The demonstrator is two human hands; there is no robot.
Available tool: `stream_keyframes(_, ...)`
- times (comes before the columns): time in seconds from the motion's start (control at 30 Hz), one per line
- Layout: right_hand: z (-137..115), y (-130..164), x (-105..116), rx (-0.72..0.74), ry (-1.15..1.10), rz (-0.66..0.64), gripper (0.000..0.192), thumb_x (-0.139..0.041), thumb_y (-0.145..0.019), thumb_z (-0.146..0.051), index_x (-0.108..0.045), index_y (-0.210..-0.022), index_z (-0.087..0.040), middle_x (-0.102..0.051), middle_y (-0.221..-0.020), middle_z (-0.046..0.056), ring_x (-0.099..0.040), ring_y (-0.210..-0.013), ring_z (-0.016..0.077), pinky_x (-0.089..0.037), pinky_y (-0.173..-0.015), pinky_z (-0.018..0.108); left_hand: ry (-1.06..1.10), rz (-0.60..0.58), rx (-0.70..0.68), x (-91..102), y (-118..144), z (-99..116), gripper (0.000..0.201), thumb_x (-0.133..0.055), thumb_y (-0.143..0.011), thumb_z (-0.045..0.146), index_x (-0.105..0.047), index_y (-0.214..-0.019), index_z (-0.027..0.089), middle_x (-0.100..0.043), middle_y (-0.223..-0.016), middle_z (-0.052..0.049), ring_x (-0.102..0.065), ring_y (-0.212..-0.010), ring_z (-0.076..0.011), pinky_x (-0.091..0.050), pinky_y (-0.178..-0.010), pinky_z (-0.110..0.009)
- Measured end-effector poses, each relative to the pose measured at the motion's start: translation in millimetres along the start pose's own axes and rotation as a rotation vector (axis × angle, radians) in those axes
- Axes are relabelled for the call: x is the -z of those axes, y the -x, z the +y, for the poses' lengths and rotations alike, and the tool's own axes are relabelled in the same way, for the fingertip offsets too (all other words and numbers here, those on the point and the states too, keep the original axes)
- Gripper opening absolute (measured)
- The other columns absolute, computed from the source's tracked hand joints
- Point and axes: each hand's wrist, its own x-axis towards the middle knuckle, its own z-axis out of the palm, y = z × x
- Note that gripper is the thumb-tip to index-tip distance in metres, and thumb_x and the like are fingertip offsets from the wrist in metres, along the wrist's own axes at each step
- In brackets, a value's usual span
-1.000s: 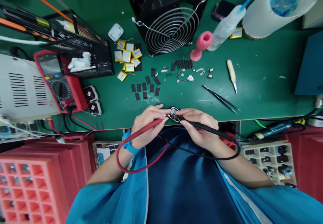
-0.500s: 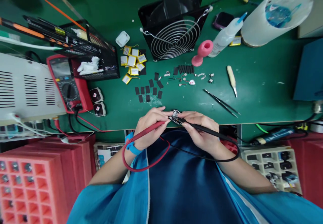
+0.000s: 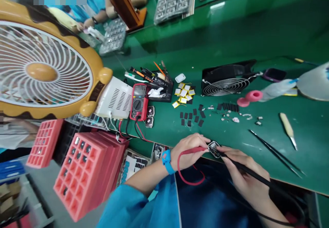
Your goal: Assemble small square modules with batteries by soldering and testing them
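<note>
My left hand (image 3: 189, 149), with a blue band at the wrist, is closed around a red test probe (image 3: 193, 150). Its fingertips also touch the edge of a small open device casing (image 3: 214, 149), whose inside is too small to make out. From the other side, my right hand (image 3: 245, 171) grips a black test probe (image 3: 240, 166), its tip at the casing. Fingers of both hands meet around the casing near the table's front edge. A red multimeter (image 3: 138, 102) stands to the left, with red and black leads plugged in.
Black pads (image 3: 189, 122), yellow-edged battery cells (image 3: 183, 93) and small parts lie beyond my hands. Tweezers (image 3: 276, 152) and a pale-handled tool (image 3: 287, 127) are on the right. A large yellow fan (image 3: 42, 72) and pink foam trays (image 3: 79, 173) stand left; a co-worker's hands (image 3: 86, 25) show behind.
The view has swung to the left, bringing the yellow fan and a co-worker into sight. Both hands still hold the probes at the small casing.
</note>
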Motion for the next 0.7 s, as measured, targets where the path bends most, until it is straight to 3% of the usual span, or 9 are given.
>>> stream_keyframes(0.33,-2,-6,0,0.047,0.050,0.000,0.017,-0.069,-0.089,-0.011,-0.067,-0.101,-0.023,-0.080,-0.102,0.009,-0.079,-0.098,0.0258,-0.067,-0.084,0.039,0.016,0.007,-0.009,-2.6,2,-5,0.013,-0.060,-0.102,0.033,-0.059,-0.096,0.021,-0.077,-0.104,-0.008,-0.075,-0.108,-0.0222,-0.059,-0.100,-0.039)
stream_keyframes(0.7,-14,-19,-3,0.057,0.047,0.018,0.018,-0.069,-0.089,-0.009,-0.069,-0.098,-0.024,-0.081,-0.097,0.007,-0.080,-0.092,0.0232,-0.067,-0.081,0.036,0.003,0.006,-0.060,0.5,1,-5,0.003,-0.062,-0.100,0.021,-0.061,-0.097,0.022,-0.079,-0.105,-0.006,-0.076,-0.108,-0.0220,-0.059,-0.104,-0.045)
